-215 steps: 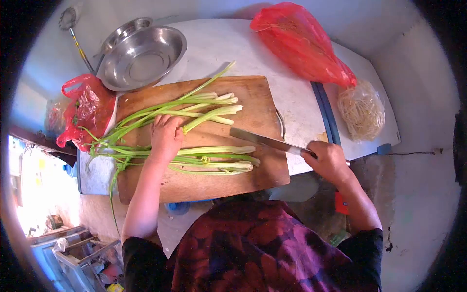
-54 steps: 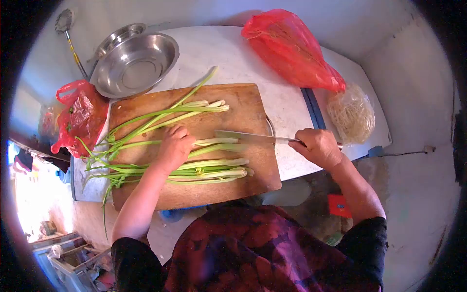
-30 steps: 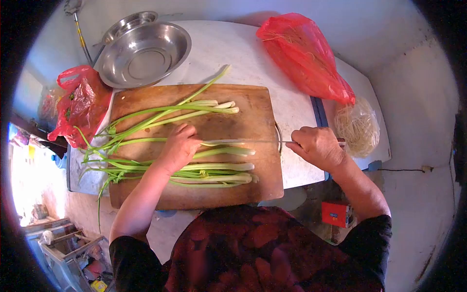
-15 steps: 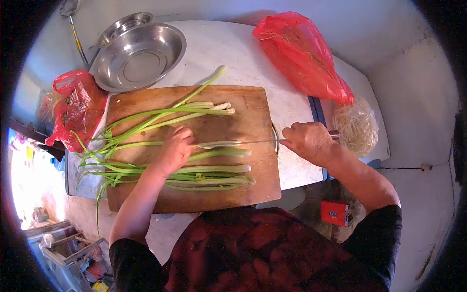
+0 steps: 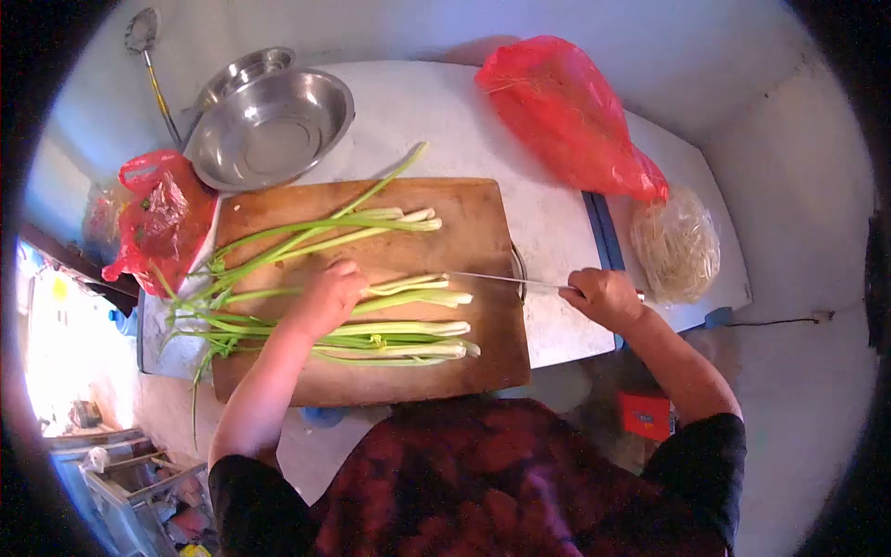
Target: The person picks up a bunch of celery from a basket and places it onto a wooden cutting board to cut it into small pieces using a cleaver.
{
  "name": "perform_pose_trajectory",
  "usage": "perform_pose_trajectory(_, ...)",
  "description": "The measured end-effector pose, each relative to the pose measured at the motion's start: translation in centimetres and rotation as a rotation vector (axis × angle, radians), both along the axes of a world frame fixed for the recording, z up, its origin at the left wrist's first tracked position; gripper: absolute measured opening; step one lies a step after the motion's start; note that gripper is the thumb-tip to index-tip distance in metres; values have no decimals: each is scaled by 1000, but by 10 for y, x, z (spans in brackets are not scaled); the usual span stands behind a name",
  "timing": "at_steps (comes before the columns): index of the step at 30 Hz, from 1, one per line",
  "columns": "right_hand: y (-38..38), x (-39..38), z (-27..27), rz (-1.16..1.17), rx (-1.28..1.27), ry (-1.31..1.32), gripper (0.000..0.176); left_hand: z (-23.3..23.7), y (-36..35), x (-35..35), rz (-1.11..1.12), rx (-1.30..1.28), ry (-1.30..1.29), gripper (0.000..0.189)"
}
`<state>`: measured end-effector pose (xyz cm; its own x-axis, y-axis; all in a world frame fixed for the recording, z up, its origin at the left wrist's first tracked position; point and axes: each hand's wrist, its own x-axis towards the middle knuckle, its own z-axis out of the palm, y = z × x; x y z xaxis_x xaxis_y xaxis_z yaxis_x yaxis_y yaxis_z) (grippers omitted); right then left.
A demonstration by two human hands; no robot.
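celery stalks (image 5: 399,329), laid lengthwise on the wooden cutting board (image 5: 473,227), pale ends turned toward its right side, seemingly so that these are kept nearest the blade. left hand (image 5: 335,290), closed over one celery stalk (image 5: 411,285) near the board's middle, knuckles up, forearm reached across the near edge, the piece apparently steadied thereby; right hand (image 5: 605,299), wrapped about the handle of a knife (image 5: 510,278) beyond the board's right edge, the blade pointed leftward over it, contact not discernible.

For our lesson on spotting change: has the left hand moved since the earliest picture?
Yes: judged against the cutting board, the left hand has shifted slightly toward its near edge and rightward.
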<state>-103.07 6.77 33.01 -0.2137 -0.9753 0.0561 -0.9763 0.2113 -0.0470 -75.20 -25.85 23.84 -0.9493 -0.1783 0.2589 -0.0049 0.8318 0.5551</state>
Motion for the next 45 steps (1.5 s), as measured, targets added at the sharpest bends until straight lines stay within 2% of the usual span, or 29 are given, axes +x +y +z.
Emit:
perform_pose_trajectory(4, 14, 8, -9, -99, -30, -106, 24, 31, 1, 14, 31, 37, -137, 18)
perform_pose_trajectory(7, 14, 13, -9, -139, -32, -125, 24, 48, -8, 2, 198, 84, 103, 20)
perform_pose_trajectory(8, 14, 14, -10, -144, -35, -116, 24, 51, -11, -6, 299, -17, 38, 19)
perform_pose_trajectory(11, 15, 18, -13, -169, -57, -107, 23, 38, -21, -38, 361, -546, 97, 18)
perform_pose_trajectory(12, 16, 20, -13, -180, -66, -108, 23, 29, -26, -47, 321, -633, 14, 17)
perform_pose_trajectory(15, 17, 26, -13, -207, -56, -89, 23, 23, -27, -59, 285, -702, -11, 18)
perform_pose_trajectory(18, 19, 31, -15, -271, -73, -101, 24, 37, -15, -46, 232, -684, -10, 18)
perform_pose_trajectory(22, 25, 27, -26, -410, -90, -240, 28, 16, -1, -13, 97, -551, -49, 24)
perform_pose_trajectory(25, 27, 20, -33, -484, -112, -358, 32, 11, 3, -2, 153, -400, 9, 26)
perform_pose_trajectory(30, 5, 28, -1, -393, -80, -262, 28, 2, 5, -2, 167, -144, 189, 14)
perform_pose_trajectory(33, -12, 37, 17, -336, -61, -258, 27, 5, 7, 1, 143, -113, 194, 12)
perform_pose_trajectory(36, -24, 42, 26, -294, -79, -244, 29, 1, 7, -1, 163, -202, 272, 11)
perform_pose_trajectory(39, -32, 43, 28, -276, -86, -223, 29, 0, 2, -7, 169, -322, 204, 12)
perform_pose_trajectory(41, -36, 42, 29, -267, -90, -205, 26, 5, 4, -6, 154, -331, 173, 10)
perform_pose_trajectory(45, -47, 39, 41, -172, -28, -151, 32, 6, 11, 1, 167, -268, 101, 9)
